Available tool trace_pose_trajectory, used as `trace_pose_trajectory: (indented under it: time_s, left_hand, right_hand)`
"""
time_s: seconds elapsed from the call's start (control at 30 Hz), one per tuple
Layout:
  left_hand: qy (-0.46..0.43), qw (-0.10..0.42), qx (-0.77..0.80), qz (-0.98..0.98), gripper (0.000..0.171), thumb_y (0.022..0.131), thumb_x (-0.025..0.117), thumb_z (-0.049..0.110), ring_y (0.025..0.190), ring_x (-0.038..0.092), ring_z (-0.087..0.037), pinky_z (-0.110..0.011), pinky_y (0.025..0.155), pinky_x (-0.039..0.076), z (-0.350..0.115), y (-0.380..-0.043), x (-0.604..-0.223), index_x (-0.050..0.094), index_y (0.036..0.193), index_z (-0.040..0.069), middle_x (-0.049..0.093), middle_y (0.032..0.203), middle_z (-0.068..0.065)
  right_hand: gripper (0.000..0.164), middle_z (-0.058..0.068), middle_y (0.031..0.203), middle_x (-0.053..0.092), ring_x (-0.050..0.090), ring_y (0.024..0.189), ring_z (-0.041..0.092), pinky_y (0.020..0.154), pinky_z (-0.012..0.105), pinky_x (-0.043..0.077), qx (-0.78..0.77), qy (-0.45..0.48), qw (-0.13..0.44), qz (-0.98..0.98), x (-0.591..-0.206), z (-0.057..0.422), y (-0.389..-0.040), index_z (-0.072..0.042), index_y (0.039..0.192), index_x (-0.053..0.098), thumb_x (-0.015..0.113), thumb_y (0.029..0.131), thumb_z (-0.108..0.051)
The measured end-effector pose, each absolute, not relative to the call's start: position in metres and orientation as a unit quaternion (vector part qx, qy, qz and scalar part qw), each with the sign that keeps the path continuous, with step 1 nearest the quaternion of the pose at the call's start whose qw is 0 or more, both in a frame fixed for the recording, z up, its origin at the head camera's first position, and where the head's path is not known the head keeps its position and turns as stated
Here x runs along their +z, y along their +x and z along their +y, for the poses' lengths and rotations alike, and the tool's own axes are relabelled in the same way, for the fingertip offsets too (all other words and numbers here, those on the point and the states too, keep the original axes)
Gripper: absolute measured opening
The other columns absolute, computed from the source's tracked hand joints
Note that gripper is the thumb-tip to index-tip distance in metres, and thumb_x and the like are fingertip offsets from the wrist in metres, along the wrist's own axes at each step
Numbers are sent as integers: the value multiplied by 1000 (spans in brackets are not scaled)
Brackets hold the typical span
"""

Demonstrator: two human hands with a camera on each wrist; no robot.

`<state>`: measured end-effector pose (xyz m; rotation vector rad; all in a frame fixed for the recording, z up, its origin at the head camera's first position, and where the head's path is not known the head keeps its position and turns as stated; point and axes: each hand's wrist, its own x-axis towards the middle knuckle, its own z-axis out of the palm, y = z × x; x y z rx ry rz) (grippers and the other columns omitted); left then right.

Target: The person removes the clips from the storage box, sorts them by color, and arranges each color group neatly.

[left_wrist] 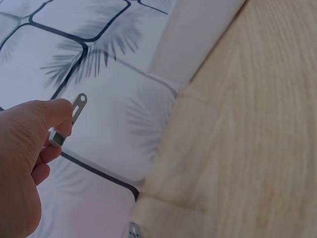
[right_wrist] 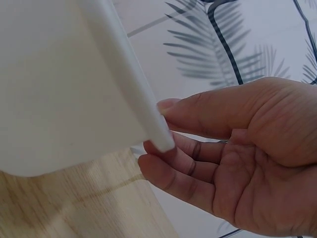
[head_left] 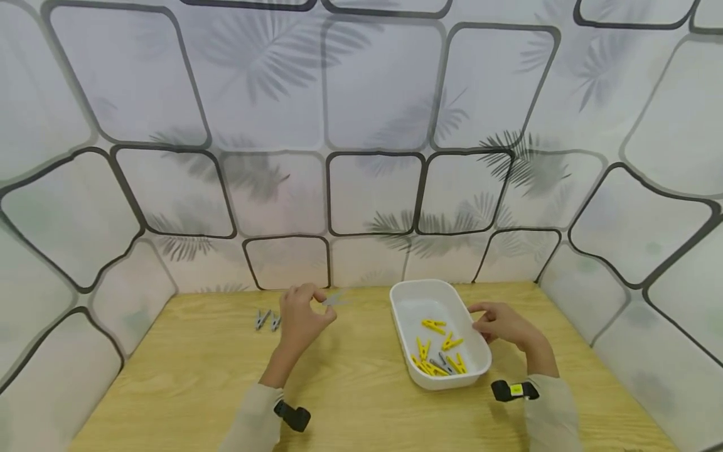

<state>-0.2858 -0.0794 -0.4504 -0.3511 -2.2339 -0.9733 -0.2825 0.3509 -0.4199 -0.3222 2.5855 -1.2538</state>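
Note:
Between its thumb and fingers my left hand (head_left: 302, 314) pinches a grey clothespin (head_left: 337, 299), raised over the back of the table, left of the tub. One leg of that clothespin (left_wrist: 79, 106) sticks out past the fingertips in the left wrist view; the hand hides much of the rest. My right hand (head_left: 508, 325) holds the right rim of a white plastic tub (head_left: 400, 314). Close up, the thumb and curled fingers (right_wrist: 166, 173) grip the rim's edge. Inside the tub lie several yellow clothespins (head_left: 433, 325) and a grey clothespin (head_left: 445, 362).
Two grey clothespins (head_left: 262, 319) lie on the wooden table (head_left: 350, 402) just left of my left hand. A patterned cloth wall (head_left: 373, 194) encloses the back and both sides of the table.

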Motion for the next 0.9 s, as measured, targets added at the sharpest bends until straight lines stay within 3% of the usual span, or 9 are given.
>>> trace_pose_trajectory:
  time_s: [0.2,0.6,0.9]
  left_hand:
    - [-114,330,-374,-859,16,71,77,6,78,54,-28,-67,98,36,-88,-284,-462,66,81,6,68,81,-11]
    - [-66,352,-342,-869,14,70,78,6,69,52,-26,-59,86,42,-99,-278,-487,66,77,7,67,74,-12]
    - [-27,321,-350,-880,13,73,78,8,76,56,-32,-65,100,36,-97,-282,-491,66,79,7,68,76,-10]
  right_hand:
    - [47,13,88,70,68,74,21,73,45,60,-431,-103,125,888,-418,351,-284,13,139,49,61,98,-6]
    - [47,13,89,71,68,76,22,73,43,60,-428,-106,132,888,-420,351,-284,13,140,48,61,99,-7]
    - [46,13,92,71,67,77,21,75,45,60,-421,-97,132,892,-420,350,-286,11,139,50,61,99,-8]
